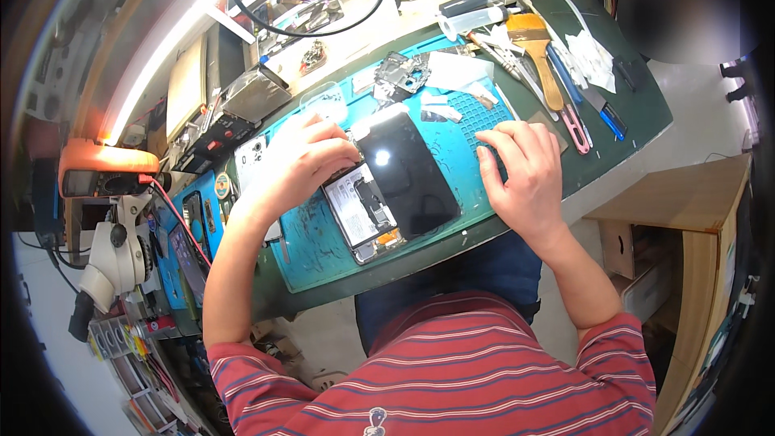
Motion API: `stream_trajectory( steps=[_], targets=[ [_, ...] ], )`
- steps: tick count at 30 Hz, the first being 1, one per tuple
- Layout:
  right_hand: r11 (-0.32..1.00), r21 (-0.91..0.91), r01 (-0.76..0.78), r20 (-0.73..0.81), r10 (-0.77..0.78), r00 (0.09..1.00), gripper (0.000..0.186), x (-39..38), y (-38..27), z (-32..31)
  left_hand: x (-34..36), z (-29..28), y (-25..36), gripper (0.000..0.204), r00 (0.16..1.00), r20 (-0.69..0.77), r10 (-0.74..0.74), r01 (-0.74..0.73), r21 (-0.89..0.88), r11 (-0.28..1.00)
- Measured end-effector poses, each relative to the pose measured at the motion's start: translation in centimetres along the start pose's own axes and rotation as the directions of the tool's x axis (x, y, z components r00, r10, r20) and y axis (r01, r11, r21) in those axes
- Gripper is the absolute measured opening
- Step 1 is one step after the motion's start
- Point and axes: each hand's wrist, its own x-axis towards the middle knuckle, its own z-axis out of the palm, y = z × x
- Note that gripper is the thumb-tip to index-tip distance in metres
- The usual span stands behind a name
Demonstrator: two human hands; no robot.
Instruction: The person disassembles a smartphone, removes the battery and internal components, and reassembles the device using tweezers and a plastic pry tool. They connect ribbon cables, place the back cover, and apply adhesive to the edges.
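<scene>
An opened phone lies on the blue repair mat (307, 262). Its body, with a white-labelled battery (353, 211), is on the left, and its dark screen (408, 173) is laid over to the right beside it. My left hand (311, 157) is at the upper end of the phone body, its fingers bent and close together. Whatever those fingertips pinch is hidden by the hand. Over the mat's right edge hovers my right hand (525, 178), holding nothing, with its fingers curved and apart. Beyond the screen lie a dark dismantled phone part (401, 74) and a clear plastic dish (324, 99).
To the right are a wooden-handled brush (542, 60), a pink-handled tool (575, 129), a blue cutter (612, 119) and crumpled tissue (591, 60). An orange multimeter (109, 168) and a white microscope (121, 250) stand at the left. A black cable loop (305, 32) hangs above the far side.
</scene>
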Motion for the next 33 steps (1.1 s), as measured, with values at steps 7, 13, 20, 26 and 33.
stream_trajectory(
  steps=[7,13,20,26,33],
  targets=[
    [1.000,0.014,-0.016,0.001,0.016,1.000,0.016,0.0,-0.1,-0.1,1.1,-0.7,-1.0,0.009,0.995,0.099,0.016,-0.009,-0.070,0.998],
    [1.000,0.020,-0.018,0.001,0.018,1.000,0.015,0.0,0.0,-0.1,1.5,-1.0,-1.3,0.008,0.989,0.150,0.000,0.017,-0.110,0.994],
    [0.999,0.028,-0.017,0.001,0.017,1.000,0.016,0.0,-0.1,-0.1,2.3,-1.4,-1.3,0.010,0.978,0.209,0.012,0.008,-0.096,0.995],
    [0.999,0.036,-0.023,0.017,0.023,1.000,0.016,0.0,0.1,-0.2,3.1,-1.6,-1.4,0.009,0.969,0.248,0.020,0.012,-0.129,0.992],
    [0.998,0.053,-0.028,0.015,0.027,1.000,0.016,0.1,0.0,-0.2,3.2,-1.8,-0.9,0.009,0.966,0.260,-0.018,0.045,-0.102,0.994]
  ],
)
